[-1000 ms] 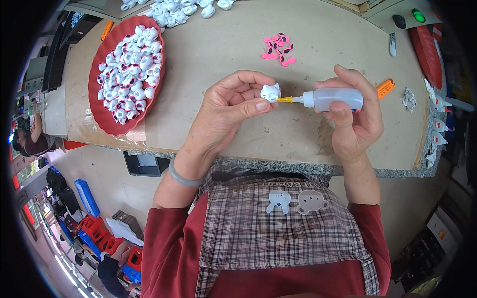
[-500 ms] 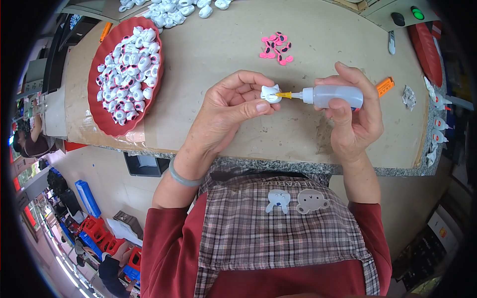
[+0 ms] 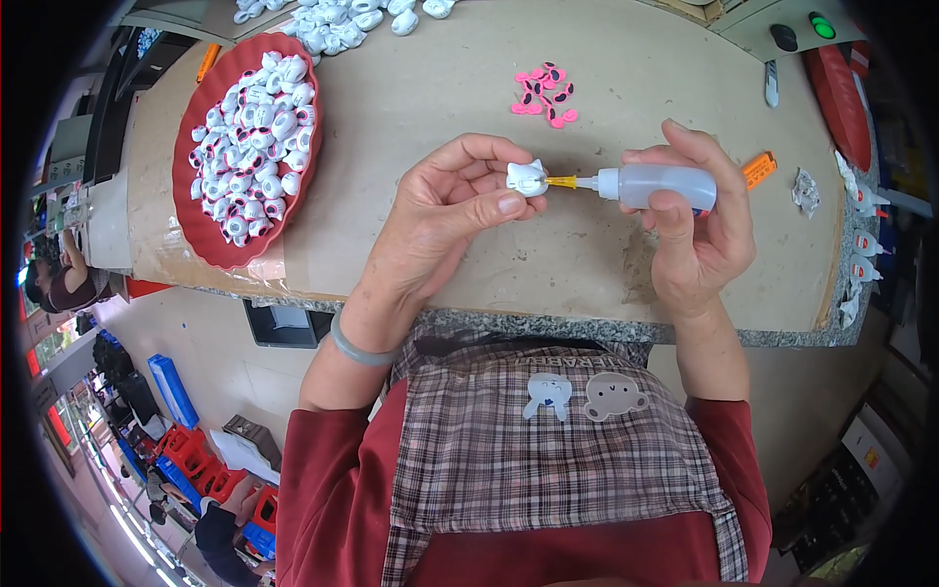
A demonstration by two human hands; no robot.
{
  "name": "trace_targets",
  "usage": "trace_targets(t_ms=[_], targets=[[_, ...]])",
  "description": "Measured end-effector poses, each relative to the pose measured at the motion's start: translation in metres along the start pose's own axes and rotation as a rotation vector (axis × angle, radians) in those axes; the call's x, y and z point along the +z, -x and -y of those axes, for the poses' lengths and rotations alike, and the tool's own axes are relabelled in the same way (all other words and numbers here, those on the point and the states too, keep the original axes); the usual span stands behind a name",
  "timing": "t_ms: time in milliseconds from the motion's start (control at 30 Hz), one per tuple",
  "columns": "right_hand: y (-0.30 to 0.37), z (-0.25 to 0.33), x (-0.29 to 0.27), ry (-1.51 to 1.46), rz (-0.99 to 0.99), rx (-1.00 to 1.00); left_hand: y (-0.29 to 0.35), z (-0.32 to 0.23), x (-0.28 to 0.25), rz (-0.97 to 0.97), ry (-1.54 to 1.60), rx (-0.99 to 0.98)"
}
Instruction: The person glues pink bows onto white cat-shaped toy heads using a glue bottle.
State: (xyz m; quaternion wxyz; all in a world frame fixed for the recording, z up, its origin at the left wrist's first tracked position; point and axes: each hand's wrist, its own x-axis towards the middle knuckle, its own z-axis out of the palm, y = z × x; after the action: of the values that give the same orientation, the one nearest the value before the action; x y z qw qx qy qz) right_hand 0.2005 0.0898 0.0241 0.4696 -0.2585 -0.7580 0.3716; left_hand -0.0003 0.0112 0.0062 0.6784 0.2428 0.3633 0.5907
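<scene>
Between the thumb and fingers of my left hand (image 3: 460, 191) is a small white animal-head figurine (image 3: 526, 178) with pointed ears. My right hand (image 3: 699, 220) is wrapped round a translucent squeeze bottle (image 3: 660, 186), held on its side. From the bottle's white neck a yellow needle tip (image 3: 560, 182) points left, its end at or very near the figurine's right side; I cannot tell whether they touch. Beyond my hands, several pink pieces with black ovals (image 3: 544, 95) lie loose on the brown table covering (image 3: 421, 98).
A red scalloped tray (image 3: 184, 186) at left is heaped with white-and-pink figurines (image 3: 256, 137). More white pieces (image 3: 342, 22) are piled at the back. At right lie an orange-handled tool (image 3: 758, 169), crumpled foil (image 3: 805, 193) and small bottles (image 3: 865, 256). A person (image 3: 73, 279) is at far left.
My left hand has shifted the figurine slightly left and up, and turned it a little. The needle tip, which overlapped the figurine's face, now sits at its edge. My right hand has barely moved.
</scene>
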Motion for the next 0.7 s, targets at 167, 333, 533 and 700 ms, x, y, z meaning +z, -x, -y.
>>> trace_targets(t_ms=[167, 333, 533, 700], targets=[[0.0003, -0.0004, 0.0, 0.015, 0.013, -0.001, -0.0008, 0.0008, -0.0004, -0.008, -0.02, 0.012], [0.0006, 0.0005, 0.0023, -0.048, -0.038, 0.044, -0.0016, 0.0019, 0.0022, -0.044, -0.043, 0.01], [-0.0005, -0.0018, 0.0019, -0.201, -0.072, 0.064, -0.0008, -0.0005, 0.0041, -0.029, -0.015, 0.004], [-0.0012, -0.0016, -0.0002, -0.128, -0.061, 0.044, -0.0002, -0.0011, 0.005, -0.013, 0.03, -0.014]])
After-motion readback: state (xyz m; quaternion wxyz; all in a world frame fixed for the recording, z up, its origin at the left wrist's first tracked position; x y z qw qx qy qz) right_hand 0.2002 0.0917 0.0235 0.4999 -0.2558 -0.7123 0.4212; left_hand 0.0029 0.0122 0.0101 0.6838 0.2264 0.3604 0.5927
